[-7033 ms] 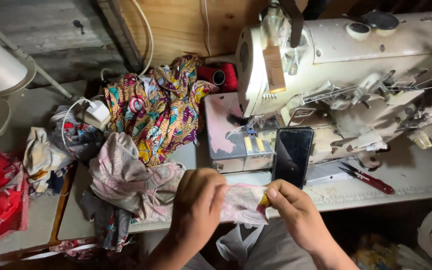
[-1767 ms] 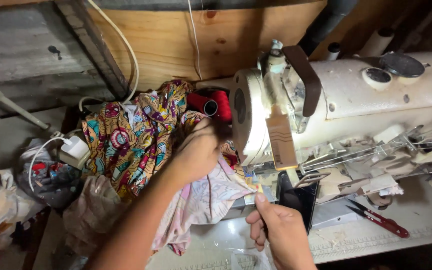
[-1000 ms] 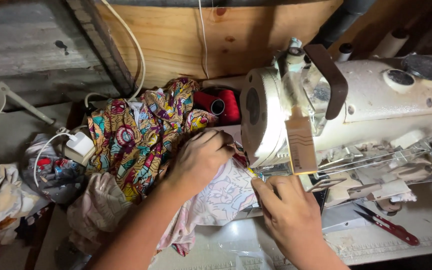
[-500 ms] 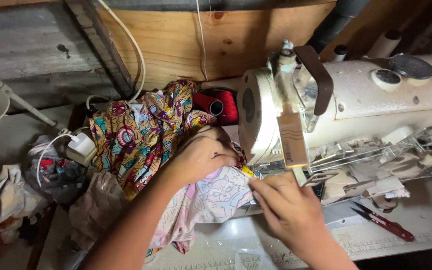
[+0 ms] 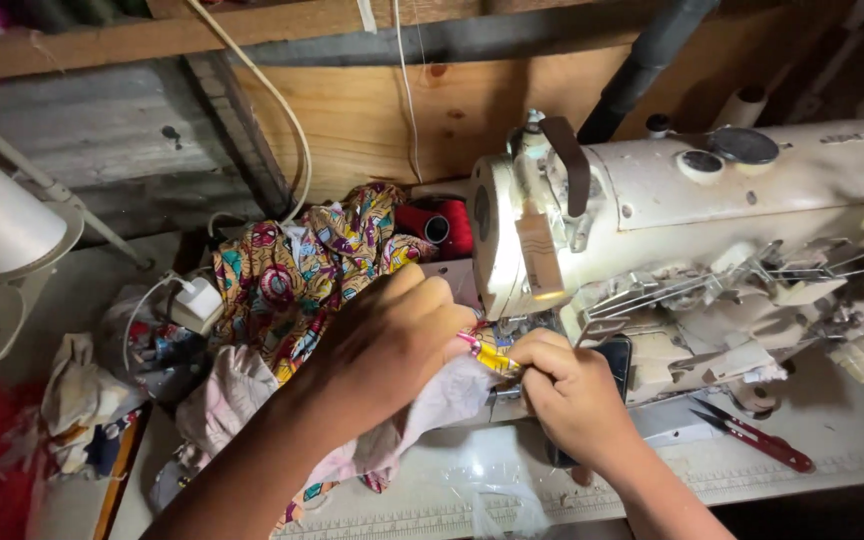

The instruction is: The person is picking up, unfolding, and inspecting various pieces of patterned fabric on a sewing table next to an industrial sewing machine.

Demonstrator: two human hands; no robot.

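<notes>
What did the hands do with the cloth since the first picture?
Both hands carried the pale cloth from the table's near edge up under the sewing machine head. The left hand now presses it there, and the right hand pinches its colourful edge by the needle. The patterned fabric pile, red thread spools and red snips stayed put.

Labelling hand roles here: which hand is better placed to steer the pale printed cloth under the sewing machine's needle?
Probably right. The right hand pinches the pale printed cloth at its yellow edge, directly below the cream sewing machine's head. The left hand lies further back, pressing the cloth flat.
</notes>
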